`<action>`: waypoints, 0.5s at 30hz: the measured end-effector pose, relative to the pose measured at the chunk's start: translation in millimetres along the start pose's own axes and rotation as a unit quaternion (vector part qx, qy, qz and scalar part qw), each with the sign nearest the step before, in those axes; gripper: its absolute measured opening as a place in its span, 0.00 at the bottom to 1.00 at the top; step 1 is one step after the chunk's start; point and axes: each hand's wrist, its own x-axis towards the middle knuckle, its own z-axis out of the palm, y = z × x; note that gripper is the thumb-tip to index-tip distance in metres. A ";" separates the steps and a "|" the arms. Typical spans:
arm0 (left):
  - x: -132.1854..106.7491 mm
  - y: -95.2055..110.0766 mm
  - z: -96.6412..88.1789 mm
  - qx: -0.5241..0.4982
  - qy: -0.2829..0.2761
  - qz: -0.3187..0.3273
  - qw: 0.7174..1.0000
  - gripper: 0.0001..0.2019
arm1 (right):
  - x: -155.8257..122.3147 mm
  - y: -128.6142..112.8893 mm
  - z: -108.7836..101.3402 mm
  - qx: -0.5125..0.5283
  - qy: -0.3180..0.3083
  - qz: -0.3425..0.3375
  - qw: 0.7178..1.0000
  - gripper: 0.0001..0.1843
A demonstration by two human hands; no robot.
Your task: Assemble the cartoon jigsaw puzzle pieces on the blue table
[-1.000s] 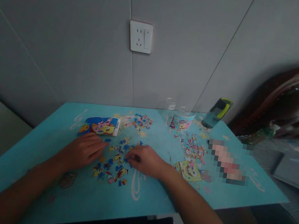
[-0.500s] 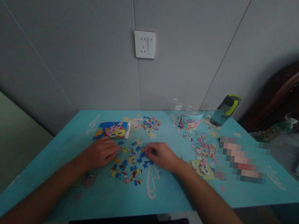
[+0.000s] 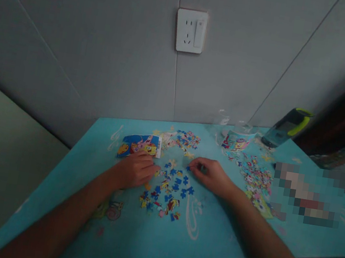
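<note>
Packet [image 3: 131, 143] in cartoon print is lying beyond the central puzzle pile [image 3: 165, 186], off to its left. The left hand [image 3: 136, 170] is curling at the pile's left edge; whether its grip is holding anything, I can't tell. The pile is sprawling across the tabletop [image 3: 141, 242]. And the right hand [image 3: 206, 173] is pinching a blue piece [image 3: 188, 167] at the pile's far right corner! Beyond the pile, rightward, a tub [image 3: 239, 142] is standing, then a bottle [image 3: 282, 128].

puzzle pieces [image 3: 176, 186]: prints too small | pixelated object [image 3: 302, 191]: blurred | table [image 3: 147, 247]: cut off right
</note>
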 end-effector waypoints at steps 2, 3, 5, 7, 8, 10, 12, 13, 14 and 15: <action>-10.0 -0.3 -1.9 -0.011 0.006 -0.027 1.000 0.10 | -1.1 3.4 -1.6 -0.006 -0.001 0.008 1.000 0.09; -13.7 -0.2 -2.6 -0.015 0.007 -0.039 0.999 0.10 | -1.9 5.0 -2.3 -0.007 -0.003 0.011 1.000 0.09; -17.6 -0.1 -3.3 -0.016 0.005 -0.050 0.999 0.11 | -3.9 6.5 -3.5 -0.004 -0.015 0.014 1.000 0.09; -17.2 0.3 -3.3 -0.008 0.000 -0.047 0.999 0.11 | -6.3 4.4 -4.3 0.002 -0.031 0.014 0.999 0.10; -15.9 0.9 -3.3 -0.004 -0.002 -0.047 0.999 0.11 | -7.4 1.7 -4.2 0.005 -0.042 0.014 0.999 0.10; -12.2 2.9 -4.0 0.000 -0.007 -0.050 0.999 0.10 | -9.4 -6.2 -2.6 0.005 -0.065 0.006 0.998 0.10; -8.4 5.7 -5.4 0.004 -0.012 -0.055 0.998 0.11 | -10.5 -14.9 1.6 -0.003 -0.083 -0.022 0.996 0.09; -6.7 7.3 -6.4 0.006 -0.014 -0.056 0.998 0.11 | -10.9 -18.6 4.5 -0.010 -0.089 -0.042 0.995 0.09; -5.3 8.9 -7.3 0.009 -0.015 -0.054 0.998 0.11 | -11.1 -21.5 7.6 -0.017 -0.092 -0.064 0.993 0.08; -4.1 10.4 -8.2 0.011 -0.017 -0.051 0.998 0.11 | -11.3 -23.5 10.7 -0.025 -0.097 -0.083 0.992 0.07</action>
